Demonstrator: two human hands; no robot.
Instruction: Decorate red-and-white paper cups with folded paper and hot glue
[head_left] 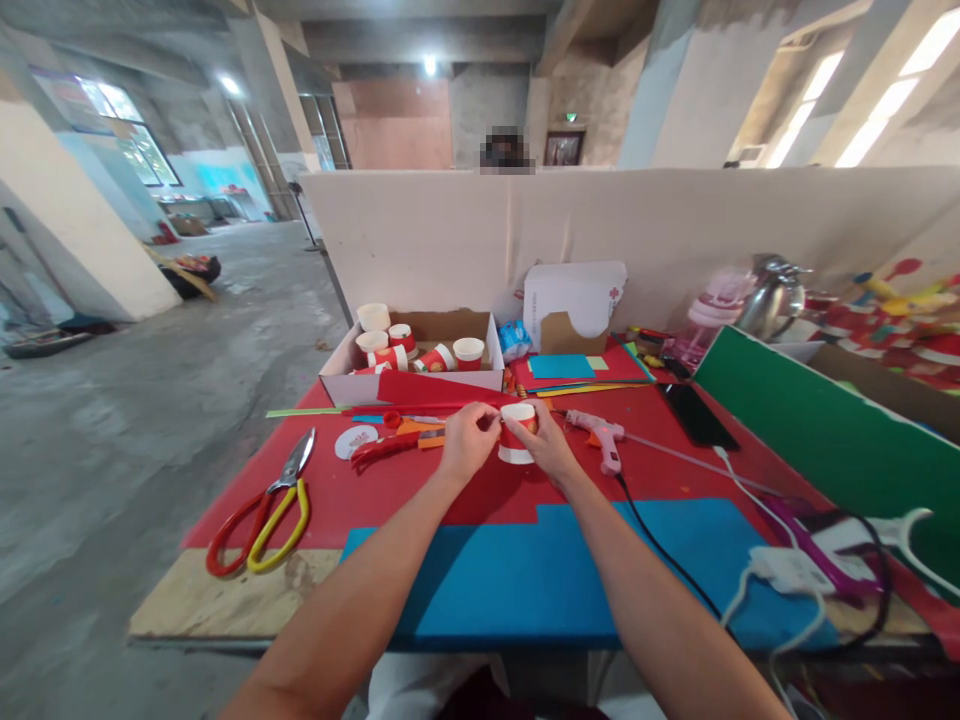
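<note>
In front of me a small red-and-white paper cup (pixel 516 456) is held just above the red table covering. My right hand (pixel 551 447) wraps its fingers around the cup's right side. The fingertips of my left hand (pixel 470 440) are pinched together at the cup's left edge; whatever they pinch is too small to make out. A pink hot glue gun (pixel 609 440) lies to the right of my hands, its black cord running toward the front edge. Left of my hands lie red-handled pliers (pixel 386 450) and a white round disc (pixel 355 441).
Large scissors (pixel 279 510) with red and yellow handles lie at the left. Behind my hands stands an open box (pixel 412 383) of paper cups. Blue sheets (pixel 480 575) cover the front. A phone (pixel 699 415), a green board (pixel 825 420) and a power strip (pixel 795 570) are on the right.
</note>
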